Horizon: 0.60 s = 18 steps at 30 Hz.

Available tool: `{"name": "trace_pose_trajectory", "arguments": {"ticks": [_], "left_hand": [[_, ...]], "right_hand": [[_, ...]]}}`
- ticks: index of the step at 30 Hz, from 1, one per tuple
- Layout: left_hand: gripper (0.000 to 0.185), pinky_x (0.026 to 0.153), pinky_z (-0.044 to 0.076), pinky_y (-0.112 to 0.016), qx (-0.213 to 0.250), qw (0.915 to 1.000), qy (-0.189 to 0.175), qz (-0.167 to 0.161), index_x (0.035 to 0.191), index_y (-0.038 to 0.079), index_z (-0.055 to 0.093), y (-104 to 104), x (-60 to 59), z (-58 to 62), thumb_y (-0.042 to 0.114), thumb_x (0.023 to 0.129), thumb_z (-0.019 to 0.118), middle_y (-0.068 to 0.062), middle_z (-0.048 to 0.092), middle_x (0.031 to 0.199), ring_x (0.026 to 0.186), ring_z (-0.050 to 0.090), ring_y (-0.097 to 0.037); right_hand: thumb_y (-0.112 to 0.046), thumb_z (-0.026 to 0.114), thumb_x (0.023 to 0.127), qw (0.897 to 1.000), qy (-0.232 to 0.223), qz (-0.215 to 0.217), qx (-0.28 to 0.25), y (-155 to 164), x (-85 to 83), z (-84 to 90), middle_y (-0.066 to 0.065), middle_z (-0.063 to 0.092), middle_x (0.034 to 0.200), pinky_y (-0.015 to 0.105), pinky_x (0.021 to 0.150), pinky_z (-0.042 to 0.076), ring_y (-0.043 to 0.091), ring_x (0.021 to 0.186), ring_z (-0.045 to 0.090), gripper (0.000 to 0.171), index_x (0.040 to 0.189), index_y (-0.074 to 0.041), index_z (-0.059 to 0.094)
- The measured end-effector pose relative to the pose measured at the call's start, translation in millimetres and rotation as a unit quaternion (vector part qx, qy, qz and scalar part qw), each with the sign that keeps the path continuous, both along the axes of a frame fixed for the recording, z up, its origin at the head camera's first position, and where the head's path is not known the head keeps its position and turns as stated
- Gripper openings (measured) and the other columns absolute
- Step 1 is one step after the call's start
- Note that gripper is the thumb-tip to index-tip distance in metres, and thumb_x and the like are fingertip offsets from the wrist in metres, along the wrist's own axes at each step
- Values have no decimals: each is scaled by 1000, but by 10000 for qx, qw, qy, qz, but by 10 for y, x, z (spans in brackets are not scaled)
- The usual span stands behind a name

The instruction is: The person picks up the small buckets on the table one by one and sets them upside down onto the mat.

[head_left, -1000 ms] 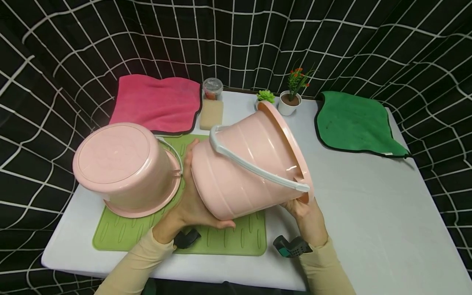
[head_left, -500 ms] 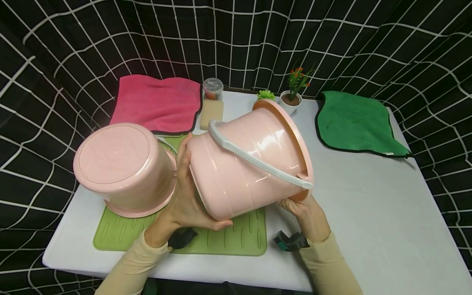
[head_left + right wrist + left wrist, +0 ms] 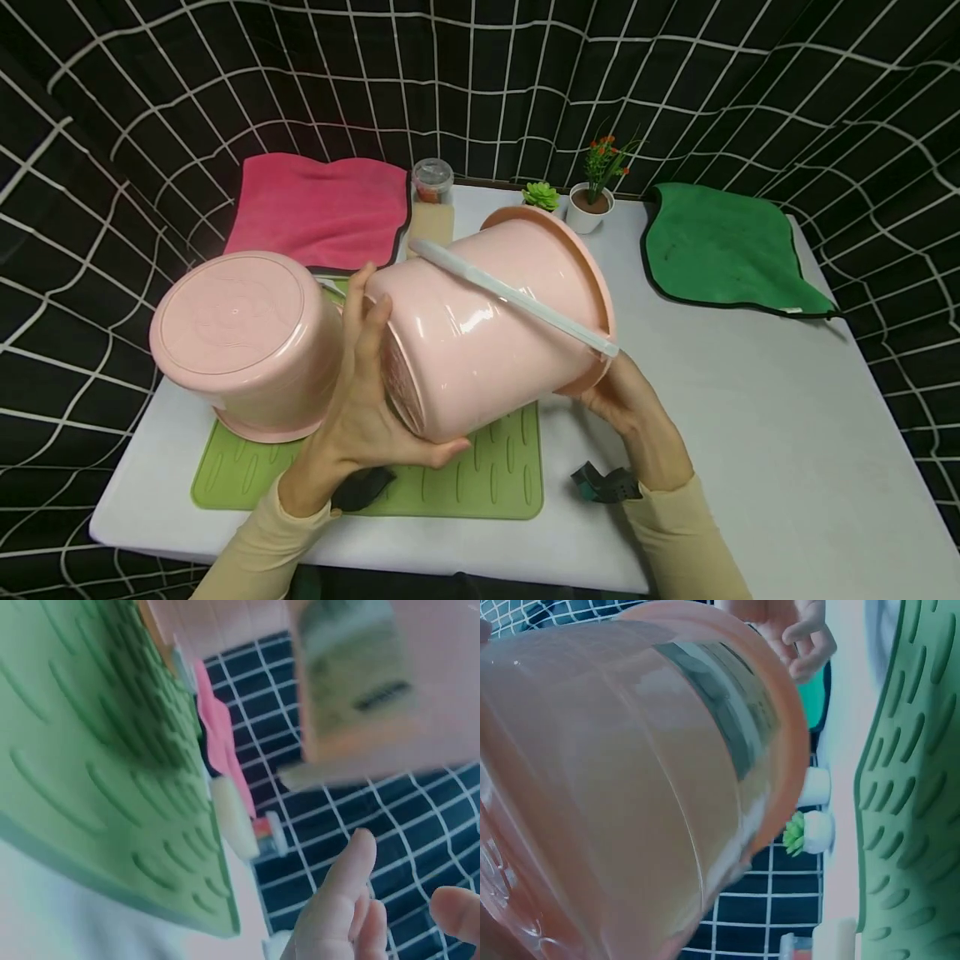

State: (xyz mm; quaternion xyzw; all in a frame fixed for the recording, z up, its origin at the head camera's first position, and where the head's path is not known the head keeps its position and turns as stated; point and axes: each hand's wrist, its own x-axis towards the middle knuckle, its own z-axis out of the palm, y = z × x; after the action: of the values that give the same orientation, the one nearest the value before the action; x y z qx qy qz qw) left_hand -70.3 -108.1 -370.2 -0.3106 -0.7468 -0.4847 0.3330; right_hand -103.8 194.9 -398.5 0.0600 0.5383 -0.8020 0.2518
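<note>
A pink bucket (image 3: 487, 350) is held tilted above the green ridged mat (image 3: 480, 483), its mouth toward the upper right. Its pale handle (image 3: 525, 304) lies across the side. My left hand (image 3: 360, 417) grips the base, thumb below and fingers spread round the bottom edge. My right hand (image 3: 637, 408) is at the lower rim, its fingers partly hidden in the head view. In the right wrist view, its thumb and fingers (image 3: 330, 907) are loosely bent, with a gap to the bucket. A second pink bucket (image 3: 247, 333) stands upside down on the mat at left.
Behind are a pink cloth (image 3: 315, 208), a beige sponge-like block (image 3: 431, 225), a clear lidded cup (image 3: 432, 179), a small succulent (image 3: 540, 196) and a potted flower (image 3: 588, 207). A green cloth (image 3: 727, 250) lies at the right on the white table (image 3: 765, 433).
The held bucket has shifted left and rolled, so its handle sits higher and more of its underside shows. My left hand moved left with it; the right hand turned and drew away from the rim.
</note>
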Motion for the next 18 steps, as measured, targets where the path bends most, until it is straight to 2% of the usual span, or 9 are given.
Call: {"name": "trace_pose_trajectory", "arguments": {"ticks": [3,6,11,18], "left_hand": [[117,111,40,-54,-103,9997,-53,231,164,32,21,-21,38,25,74,69,75,-34,18,162,139,41,-41],[116,111,39,-56,-225,9984,-77,519,163,31,22,-42,72,56,75,69,74,-33,21,162,140,40,-43],[116,116,33,-59,-441,9947,-71,927,163,28,26,-72,118,104,78,69,72,-32,25,161,143,38,-45],[113,118,29,-63,-651,9898,-1,1266,162,24,31,-90,178,152,78,70,69,-31,29,162,143,36,-47]], "right_hand": [[-34,44,111,9987,-258,-246,-353,78,-25,55,-2,55,123,25,85,62,10,106,63,24,125,-21,58],[-32,48,110,9954,-520,-519,-613,149,-34,107,0,58,118,25,84,62,12,101,66,23,116,-17,64],[-31,47,110,9935,-554,-651,-750,238,-31,143,-1,64,100,25,78,61,12,90,67,29,101,-15,70],[-30,50,109,9870,-650,-1052,-1026,355,-3,173,-1,65,99,26,79,59,14,90,65,28,101,-14,71]]}}
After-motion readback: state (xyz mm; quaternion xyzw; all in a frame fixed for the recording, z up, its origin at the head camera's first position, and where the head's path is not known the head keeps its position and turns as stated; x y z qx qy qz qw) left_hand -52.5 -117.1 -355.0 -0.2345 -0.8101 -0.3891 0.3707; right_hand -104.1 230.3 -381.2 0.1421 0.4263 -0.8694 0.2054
